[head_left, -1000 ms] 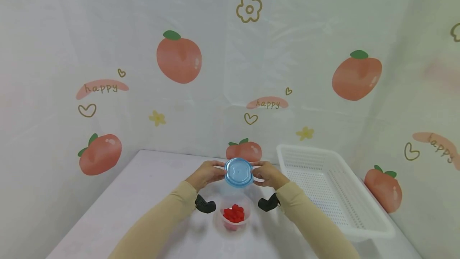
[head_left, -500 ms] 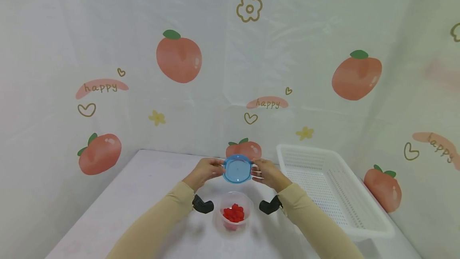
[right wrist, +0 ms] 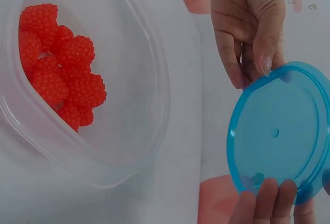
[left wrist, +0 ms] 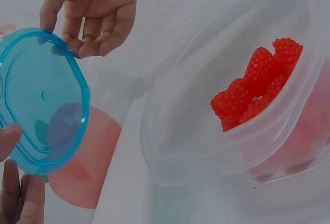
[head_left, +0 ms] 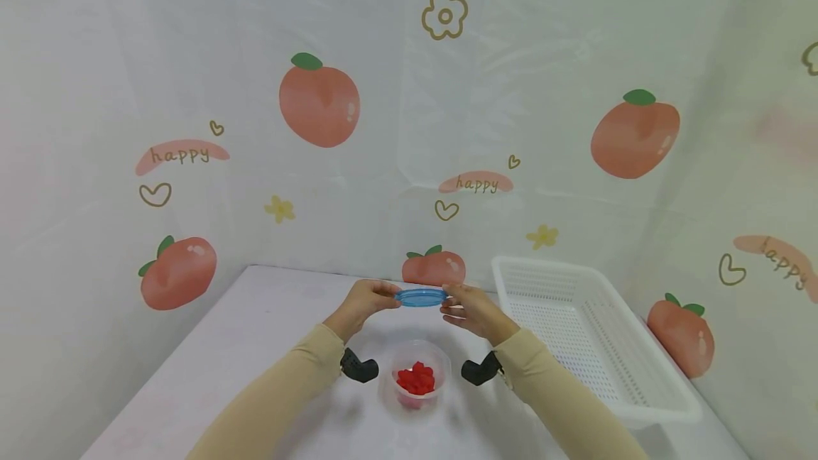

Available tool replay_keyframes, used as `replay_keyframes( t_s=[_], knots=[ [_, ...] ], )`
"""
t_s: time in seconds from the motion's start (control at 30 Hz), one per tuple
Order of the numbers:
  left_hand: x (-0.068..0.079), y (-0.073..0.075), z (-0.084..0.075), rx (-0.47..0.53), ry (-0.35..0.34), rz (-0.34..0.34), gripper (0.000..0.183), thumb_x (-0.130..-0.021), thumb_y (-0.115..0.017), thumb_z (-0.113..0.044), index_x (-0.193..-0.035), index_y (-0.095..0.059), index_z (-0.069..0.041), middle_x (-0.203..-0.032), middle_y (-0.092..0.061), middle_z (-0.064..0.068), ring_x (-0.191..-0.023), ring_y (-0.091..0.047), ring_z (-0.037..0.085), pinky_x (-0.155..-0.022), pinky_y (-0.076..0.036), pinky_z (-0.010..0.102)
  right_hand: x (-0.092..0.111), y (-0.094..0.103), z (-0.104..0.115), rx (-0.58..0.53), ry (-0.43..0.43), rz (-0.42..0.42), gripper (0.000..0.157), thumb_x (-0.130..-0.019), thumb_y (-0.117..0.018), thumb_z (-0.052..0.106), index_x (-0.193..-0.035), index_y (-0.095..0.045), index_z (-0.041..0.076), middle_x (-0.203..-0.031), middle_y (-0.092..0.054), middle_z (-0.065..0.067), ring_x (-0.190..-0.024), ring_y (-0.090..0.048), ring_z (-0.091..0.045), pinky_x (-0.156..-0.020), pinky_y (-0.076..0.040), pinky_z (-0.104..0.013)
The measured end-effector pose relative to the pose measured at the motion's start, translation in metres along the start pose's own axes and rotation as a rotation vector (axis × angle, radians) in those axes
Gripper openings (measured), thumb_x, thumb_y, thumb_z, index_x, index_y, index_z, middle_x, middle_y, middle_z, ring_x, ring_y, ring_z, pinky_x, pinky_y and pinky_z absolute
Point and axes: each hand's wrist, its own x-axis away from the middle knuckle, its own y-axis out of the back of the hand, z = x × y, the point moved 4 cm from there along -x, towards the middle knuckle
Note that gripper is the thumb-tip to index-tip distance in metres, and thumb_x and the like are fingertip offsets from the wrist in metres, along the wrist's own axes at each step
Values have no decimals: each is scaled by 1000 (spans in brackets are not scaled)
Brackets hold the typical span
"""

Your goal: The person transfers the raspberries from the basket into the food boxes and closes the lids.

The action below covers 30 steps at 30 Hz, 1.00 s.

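A clear blue plastic lid [head_left: 421, 297] is held up between both hands, seen almost edge-on in the head view. My left hand [head_left: 367, 303] pinches its left edge. The right hand [head_left: 474, 312] pinches the opposite edge, its lower fingers spread below. Nearer to me, below the lid, a translucent round bowl [head_left: 441, 360] stands on the table. Red raspberries [head_left: 416, 379] lie in it. In the left wrist view the lid [left wrist: 46, 100] shows its rim and small central bump, apart from the bowl [left wrist: 180, 126].
A large white perforated plastic basket [head_left: 594, 332] stands on the table [head_left: 255, 346] at the right. Behind the table hangs a white cloth [head_left: 383, 91] printed with fruit and hearts. Black wrist-camera mounts [head_left: 359, 366] sit below both wrists.
The lid has tilted from facing me to nearly flat, so it now shows as a thin oval. Both hands turned with it and stay at its edges. The bowl has not moved.
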Motion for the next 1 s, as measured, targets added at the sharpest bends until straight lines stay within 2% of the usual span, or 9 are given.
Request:
replay_keyframes(
  t_s=[0.2, 0.3, 0.43, 0.6, 0.77, 1.0],
  knots=[
    [1, 0, 1, 2, -21, 3, 17, -84, -72, -3, -100, -72, -1, -96, -70, 7, -93, -63, 19, -101, -48, 46, 0, 1, 1, -29, 12, 53, 22, -100, -52, 18, -112, -50, 0, -96, -54, -11, -88, -58, -23, -86, -55, -31],
    [2, 0, 1, 14, -31, 10, 16, -84, -71, -2, -100, -72, 0, -96, -70, 7, -93, -62, 20, -101, -49, 45, 0, 2, 1, -36, 22, 73, 20, -99, -52, 13, -114, -50, -1, -95, -54, -9, -87, -58, -21, -84, -56, -29],
    [5, -1, 0, 50, -36, 7, 18, -86, -67, 2, -103, -71, 3, -104, -69, 12, -98, -63, 22, -100, -49, 43, 0, 3, 1, -36, 39, 92, 25, -98, -53, 6, -121, -48, -4, -95, -57, -9, -86, -61, -20, -80, -57, -27],
    [5, -2, -1, 130, -28, 0, 20, -90, -60, 2, -108, -69, 7, -111, -67, 17, -99, -67, 24, -98, -49, 43, 1, 4, -3, -7, 47, 117, 31, -96, -55, 3, -125, -46, -2, -94, -59, -9, -85, -63, -19, -78, -57, -25],
    [3, -3, 1, 194, -9, 5, 22, -93, -61, -5, -110, -68, 7, -110, -68, 17, -92, -69, 18, -94, -52, 39, 0, 4, -5, 1, 54, 122, 33, -96, -55, 2, -128, -45, 0, -95, -57, -10, -81, -63, -17, -78, -57, -25],
    [2, -2, 1, 188, 4, -9, 25, -90, -65, -1, -114, -67, 4, -105, -68, 14, -85, -69, 16, -88, -56, 34, 1, 3, -4, -3, 57, 130, 38, -96, -55, 1, -131, -44, 3, -101, -55, -12, -83, -63, -17, -82, -57, -27]
  ],
)
